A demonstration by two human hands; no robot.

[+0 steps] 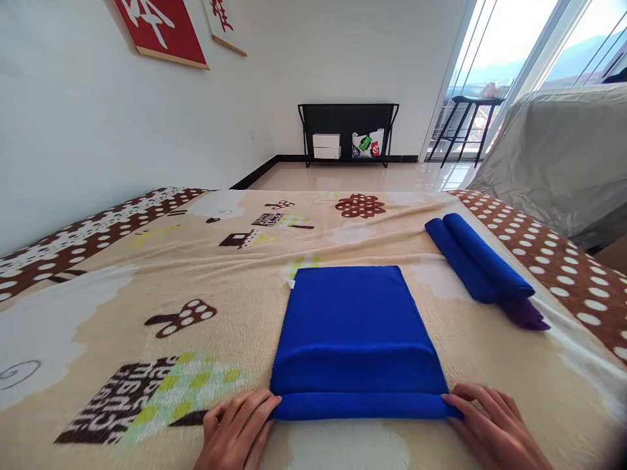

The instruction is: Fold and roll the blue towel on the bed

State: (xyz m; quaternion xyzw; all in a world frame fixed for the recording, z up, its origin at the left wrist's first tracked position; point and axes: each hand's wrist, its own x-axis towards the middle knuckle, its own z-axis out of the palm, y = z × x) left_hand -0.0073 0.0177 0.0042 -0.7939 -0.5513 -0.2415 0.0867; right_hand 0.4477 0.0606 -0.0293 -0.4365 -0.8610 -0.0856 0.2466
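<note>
At six o'clock, close to the viewer, both hands press on the near rolled edge of a blue towel [355, 333] lying flat on a patterned blanket [147, 294]. Left hand [235, 427] sits at about seven o'clock, fingers spread and curved, fingertips touching the left end of the roll; it pinches nothing, only rests against the cloth. Right hand [494, 424] sits at about five o'clock, fingers likewise loose and extended, tips touching the right end of the roll. Between them the towel's near edge is turned over into a low tube, and the rest lies smooth toward twelve o'clock. At two o'clock, well apart, two rolled blue towels [477, 258] lie side by side, with a purple cloth [526, 314] just beside their near end. Farther off at twelve o'clock a black rack [347, 117] stands against the wall, a stool [467, 124] at one o'clock, red wall hangings [161, 29] at eleven o'clock.
</note>
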